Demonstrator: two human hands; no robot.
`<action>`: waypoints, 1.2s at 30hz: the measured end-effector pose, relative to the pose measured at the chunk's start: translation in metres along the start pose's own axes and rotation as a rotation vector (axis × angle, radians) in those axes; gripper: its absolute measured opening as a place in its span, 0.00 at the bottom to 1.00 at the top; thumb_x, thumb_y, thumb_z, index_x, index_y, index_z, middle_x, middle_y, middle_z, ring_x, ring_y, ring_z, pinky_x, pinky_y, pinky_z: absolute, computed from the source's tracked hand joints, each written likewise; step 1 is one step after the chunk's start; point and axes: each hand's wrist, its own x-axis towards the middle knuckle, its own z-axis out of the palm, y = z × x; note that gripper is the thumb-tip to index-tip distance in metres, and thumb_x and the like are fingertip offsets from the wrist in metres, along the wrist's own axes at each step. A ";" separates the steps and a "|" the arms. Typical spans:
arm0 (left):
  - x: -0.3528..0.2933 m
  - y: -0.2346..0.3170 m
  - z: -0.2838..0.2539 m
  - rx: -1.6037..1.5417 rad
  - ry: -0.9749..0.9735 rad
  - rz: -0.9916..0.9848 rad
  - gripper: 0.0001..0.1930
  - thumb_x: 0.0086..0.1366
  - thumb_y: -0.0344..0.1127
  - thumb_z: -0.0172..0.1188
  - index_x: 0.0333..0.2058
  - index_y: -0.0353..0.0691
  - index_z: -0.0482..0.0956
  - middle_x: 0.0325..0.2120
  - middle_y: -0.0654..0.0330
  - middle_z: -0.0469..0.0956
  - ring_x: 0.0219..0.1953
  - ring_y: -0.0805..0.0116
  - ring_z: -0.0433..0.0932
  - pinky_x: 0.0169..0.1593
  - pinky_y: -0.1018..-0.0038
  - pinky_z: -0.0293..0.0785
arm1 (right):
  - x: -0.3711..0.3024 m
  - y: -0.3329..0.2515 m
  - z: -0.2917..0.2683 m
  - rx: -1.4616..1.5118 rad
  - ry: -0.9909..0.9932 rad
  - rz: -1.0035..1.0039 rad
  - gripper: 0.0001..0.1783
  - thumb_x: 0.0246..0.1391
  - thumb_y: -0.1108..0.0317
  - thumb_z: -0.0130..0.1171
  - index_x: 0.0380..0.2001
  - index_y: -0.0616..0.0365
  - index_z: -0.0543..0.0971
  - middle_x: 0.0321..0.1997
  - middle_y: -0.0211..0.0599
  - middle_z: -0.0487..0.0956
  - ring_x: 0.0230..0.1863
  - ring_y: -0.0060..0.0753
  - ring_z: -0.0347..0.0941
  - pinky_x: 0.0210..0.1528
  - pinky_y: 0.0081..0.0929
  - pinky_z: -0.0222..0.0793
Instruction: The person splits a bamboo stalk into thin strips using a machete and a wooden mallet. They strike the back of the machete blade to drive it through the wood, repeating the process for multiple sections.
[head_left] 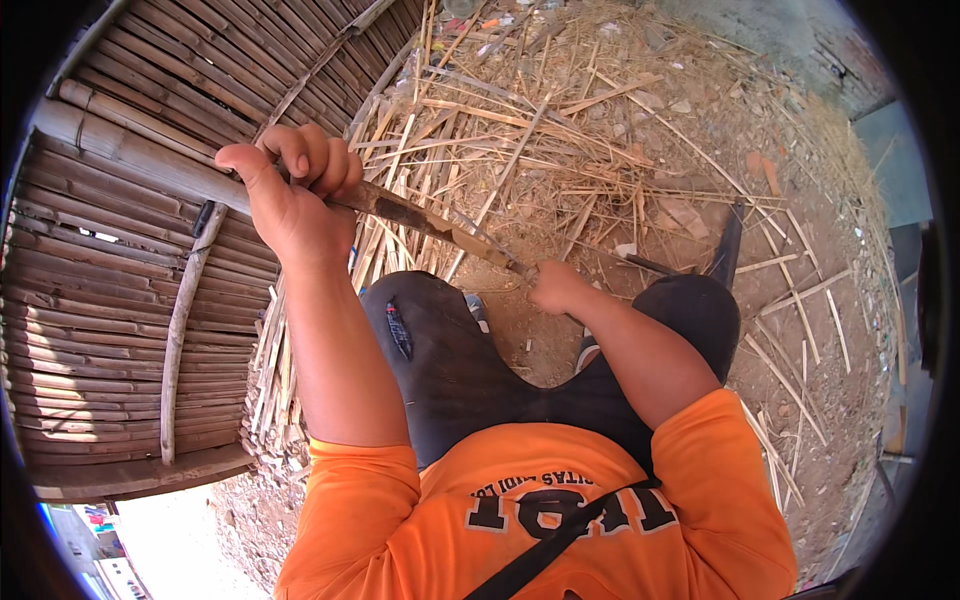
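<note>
My left hand point(305, 195) is raised at the upper left, its fingers curled round the upper end of a long flat, blade-like piece point(400, 212), with the thumb pointing left. The piece is dark brown with tan patches. It slopes down to the right and narrows towards my right hand point(560, 287), which is closed on its lower end above my knees. A thin pale edge shows along its upper side near that end. Whether it is metal or wood I cannot tell. My left hand overlaps a thick bamboo pole point(140, 150) behind it.
A bamboo-slat panel point(90, 300) with a crosspiece point(185, 330) takes up the left side. Split bamboo strips point(590, 180) litter the dirt ground ahead, and more strips point(800, 360) lie to the right. A dark post-like object point(728, 245) stands beside my right knee.
</note>
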 end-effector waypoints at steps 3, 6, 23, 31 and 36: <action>-0.002 0.005 -0.010 -0.014 -0.044 0.040 0.37 0.61 0.78 0.45 0.19 0.45 0.59 0.15 0.69 0.51 0.18 0.75 0.46 0.24 0.74 0.45 | -0.009 -0.025 -0.015 0.126 0.144 -0.129 0.24 0.50 0.61 0.65 0.44 0.70 0.77 0.37 0.60 0.82 0.43 0.61 0.80 0.47 0.46 0.75; -0.006 0.024 -0.009 -0.092 -0.083 0.104 0.38 0.60 0.79 0.47 0.18 0.46 0.59 0.14 0.70 0.51 0.17 0.75 0.46 0.23 0.74 0.44 | -0.032 -0.053 -0.049 0.250 0.279 -0.210 0.24 0.50 0.60 0.67 0.44 0.68 0.78 0.37 0.60 0.81 0.42 0.60 0.80 0.46 0.46 0.74; 0.000 -0.007 0.017 0.162 -0.193 0.059 0.40 0.57 0.83 0.40 0.20 0.45 0.61 0.15 0.69 0.52 0.18 0.74 0.48 0.24 0.73 0.44 | -0.038 -0.053 -0.059 0.494 0.473 -0.251 0.26 0.54 0.57 0.67 0.48 0.68 0.77 0.38 0.53 0.82 0.41 0.50 0.80 0.45 0.40 0.72; 0.002 -0.012 0.027 0.335 0.023 0.217 0.38 0.52 0.81 0.52 0.21 0.46 0.61 0.16 0.70 0.50 0.19 0.74 0.45 0.24 0.74 0.44 | -0.015 -0.044 0.009 0.302 0.139 -0.223 0.27 0.51 0.61 0.65 0.49 0.71 0.75 0.37 0.59 0.81 0.41 0.56 0.80 0.45 0.42 0.75; 0.012 -0.001 0.001 0.235 0.060 0.177 0.38 0.55 0.80 0.50 0.21 0.46 0.60 0.16 0.69 0.51 0.19 0.74 0.47 0.25 0.74 0.46 | 0.005 -0.007 0.020 0.144 -0.015 -0.043 0.28 0.48 0.64 0.62 0.51 0.68 0.75 0.41 0.62 0.81 0.46 0.58 0.80 0.49 0.45 0.75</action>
